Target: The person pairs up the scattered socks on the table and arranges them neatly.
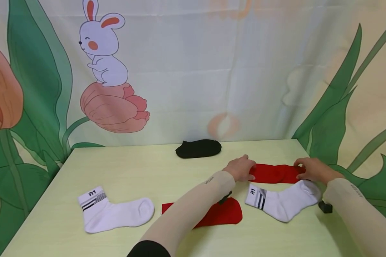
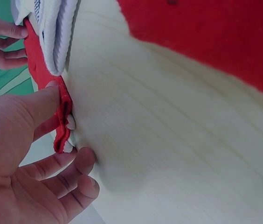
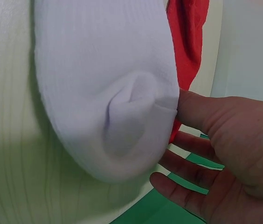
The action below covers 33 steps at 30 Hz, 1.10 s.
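Note:
A red sock [image 1: 275,174] lies stretched sideways toward the back right of the table, one end at each hand. My left hand [image 1: 240,168] pinches its left end; in the left wrist view the thumb lies on the red fabric [image 2: 62,112] with the other fingers curled beyond its edge. At the sock's right end, my right hand [image 1: 318,170] holds it between thumb and fingers. Just in front lies a white sock [image 1: 286,201] with black stripes. In the right wrist view, this white sock [image 3: 108,93] hides part of the red one beside the right thumb.
A second red sock [image 1: 228,214] lies nearer the front, partly covered by my left forearm. Another striped white sock [image 1: 119,214] is at the left. At the back edge of the table [image 1: 132,171] lies a black sock [image 1: 198,149], before a printed cloth backdrop [image 1: 180,78].

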Available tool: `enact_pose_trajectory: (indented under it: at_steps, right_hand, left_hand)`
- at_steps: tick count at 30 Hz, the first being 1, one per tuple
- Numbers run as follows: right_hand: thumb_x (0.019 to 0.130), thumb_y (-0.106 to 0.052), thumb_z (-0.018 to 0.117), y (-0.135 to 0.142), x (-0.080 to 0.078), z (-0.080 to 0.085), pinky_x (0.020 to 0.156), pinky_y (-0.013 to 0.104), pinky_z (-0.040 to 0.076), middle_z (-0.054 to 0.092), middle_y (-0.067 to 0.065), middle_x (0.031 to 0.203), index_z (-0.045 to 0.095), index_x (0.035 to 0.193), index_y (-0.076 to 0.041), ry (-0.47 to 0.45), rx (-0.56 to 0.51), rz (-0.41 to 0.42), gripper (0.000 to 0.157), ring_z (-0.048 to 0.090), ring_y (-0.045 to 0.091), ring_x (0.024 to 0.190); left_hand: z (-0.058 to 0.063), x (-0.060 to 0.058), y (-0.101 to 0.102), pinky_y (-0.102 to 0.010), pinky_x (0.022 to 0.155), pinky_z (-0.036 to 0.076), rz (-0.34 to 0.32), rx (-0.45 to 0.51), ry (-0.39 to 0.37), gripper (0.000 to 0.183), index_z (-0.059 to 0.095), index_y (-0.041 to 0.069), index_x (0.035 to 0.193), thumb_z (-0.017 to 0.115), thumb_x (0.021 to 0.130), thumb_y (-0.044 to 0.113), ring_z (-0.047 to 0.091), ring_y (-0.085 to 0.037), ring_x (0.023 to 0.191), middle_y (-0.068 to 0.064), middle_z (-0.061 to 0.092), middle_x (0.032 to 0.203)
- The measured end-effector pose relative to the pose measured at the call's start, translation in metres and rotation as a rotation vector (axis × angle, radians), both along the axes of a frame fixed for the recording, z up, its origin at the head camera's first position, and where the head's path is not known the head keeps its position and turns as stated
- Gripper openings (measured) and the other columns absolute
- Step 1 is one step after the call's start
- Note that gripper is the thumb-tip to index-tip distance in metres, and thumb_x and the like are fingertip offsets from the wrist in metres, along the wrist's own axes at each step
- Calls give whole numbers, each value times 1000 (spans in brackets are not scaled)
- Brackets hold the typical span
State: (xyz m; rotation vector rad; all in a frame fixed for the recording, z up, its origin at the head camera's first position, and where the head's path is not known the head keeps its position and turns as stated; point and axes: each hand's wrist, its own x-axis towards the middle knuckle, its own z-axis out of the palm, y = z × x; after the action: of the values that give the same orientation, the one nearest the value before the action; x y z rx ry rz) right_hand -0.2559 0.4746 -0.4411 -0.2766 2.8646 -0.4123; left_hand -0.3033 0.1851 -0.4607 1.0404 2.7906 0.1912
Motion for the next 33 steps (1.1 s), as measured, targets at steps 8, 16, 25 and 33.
enact_pose_trajectory:
  at_steps: [8, 16, 25, 33]
  right_hand:
    - [82, -12, 77, -2, 1, 1, 79, 50, 53, 64, 22, 104, 61, 115, 2, 5, 4, -5, 40, 58, 35, 91]
    - [82, -13, 77, -2, 2, 1, 79, 50, 52, 64, 22, 104, 62, 115, 2, 14, 8, -4, 39, 58, 36, 91]
    - [81, -13, 78, -1, 1, -1, 80, 51, 52, 65, 21, 103, 63, 112, 1, 40, 18, 19, 37, 59, 35, 90]
    - [81, -11, 78, -2, 1, 0, 76, 47, 52, 65, 17, 99, 63, 109, 1, 35, 13, 7, 34, 57, 30, 85]
  left_hand:
    - [0, -1, 0, -27, 79, 50, -3, -10, 2, 47, 61, 29, 129, 71, 86, 43, 47, -9, 97, 4, 53, 115]
    - [2, 1, 0, -26, 79, 49, 7, -11, 0, 46, 62, 28, 129, 71, 87, 42, 47, -9, 96, 4, 54, 114]
    - [2, 1, 0, -26, 79, 49, -2, -15, 5, 44, 63, 27, 129, 70, 88, 42, 49, -9, 96, 4, 54, 114]
    - [7, 5, 1, -22, 77, 48, -19, -29, 54, 33, 67, 21, 118, 68, 90, 38, 49, -8, 93, 4, 54, 108]
